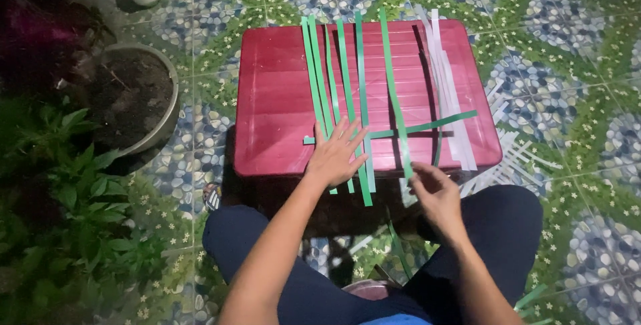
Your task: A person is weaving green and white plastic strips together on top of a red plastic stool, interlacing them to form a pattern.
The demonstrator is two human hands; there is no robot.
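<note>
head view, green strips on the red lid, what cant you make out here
- Under the left hand: how the green strips cross the horizontal strip; the palm covers it.
- Right hand fingertips: blurred, so any pinch on a strip is unclear.
- White strips beyond the red lid: lower ends lost against the patterned floor.
- Left-side plants: too dark.

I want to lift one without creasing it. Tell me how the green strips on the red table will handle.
The green strips look thin and flat, so probably floppy and very light. Their ends overhang the red table edge, so a nudge might slide them. The left hand lies flat on them, which suggests that they shift easily.
</note>
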